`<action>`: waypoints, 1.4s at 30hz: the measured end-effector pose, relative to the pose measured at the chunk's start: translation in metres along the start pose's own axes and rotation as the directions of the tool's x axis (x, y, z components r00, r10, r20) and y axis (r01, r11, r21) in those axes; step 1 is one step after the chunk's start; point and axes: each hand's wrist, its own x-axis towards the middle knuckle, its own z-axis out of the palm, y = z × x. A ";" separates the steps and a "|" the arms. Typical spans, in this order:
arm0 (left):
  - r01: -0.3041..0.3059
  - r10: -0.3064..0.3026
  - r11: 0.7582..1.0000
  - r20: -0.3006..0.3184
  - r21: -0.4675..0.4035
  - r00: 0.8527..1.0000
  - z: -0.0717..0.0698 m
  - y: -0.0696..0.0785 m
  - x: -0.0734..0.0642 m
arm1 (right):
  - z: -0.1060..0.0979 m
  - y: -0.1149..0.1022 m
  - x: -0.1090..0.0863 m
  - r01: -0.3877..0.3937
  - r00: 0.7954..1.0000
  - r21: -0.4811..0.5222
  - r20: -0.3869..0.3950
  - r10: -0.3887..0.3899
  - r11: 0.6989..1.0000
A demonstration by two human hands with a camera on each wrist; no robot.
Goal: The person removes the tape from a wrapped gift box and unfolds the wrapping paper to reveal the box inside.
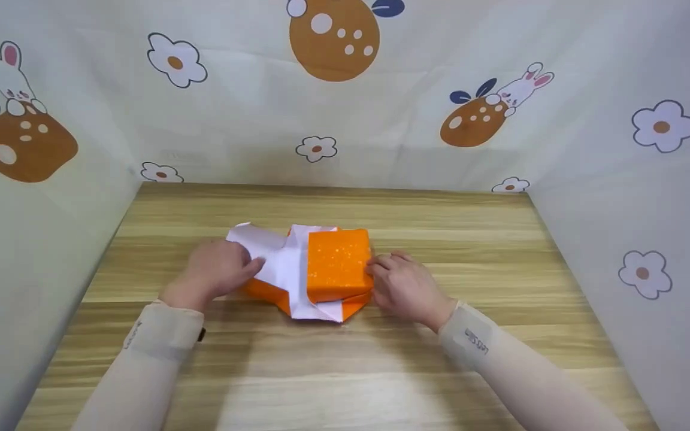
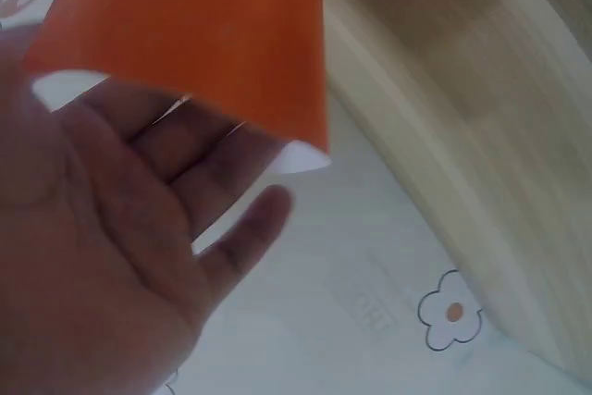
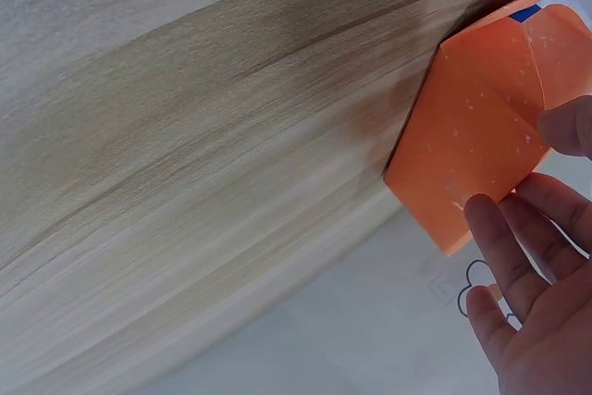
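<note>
A box-like parcel in speckled orange wrapping paper lies mid-table, the paper's white inner side spread out to its left. My left hand holds the loose left flap of the wrapping paper, thumb over the white side. In the left wrist view, the flap's orange face covers part of the fingers. At the parcel's right end, my right hand rests its thumb and fingertips against the orange paper. A small blue patch shows within an open fold there.
The wooden table has a pale wood-grain top. Cloth walls printed with rabbits, flowers and brown fruit stand behind it and on both sides.
</note>
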 end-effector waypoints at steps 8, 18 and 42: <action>0.078 -0.053 0.990 0.204 -0.120 0.978 0.001 -0.014 -0.002 | 0.000 -0.001 0.000 0.006 1.000 0.000 -0.012 -0.006 1.000; 0.097 -0.067 0.988 0.236 -0.117 0.970 0.026 -0.017 0.002 | -0.001 -0.002 0.002 0.000 1.000 -0.007 0.001 0.000 1.000; -0.066 0.032 0.975 0.159 0.211 0.987 0.047 -0.002 0.009 | -0.002 -0.032 0.038 0.133 0.987 -0.019 0.095 -0.131 0.991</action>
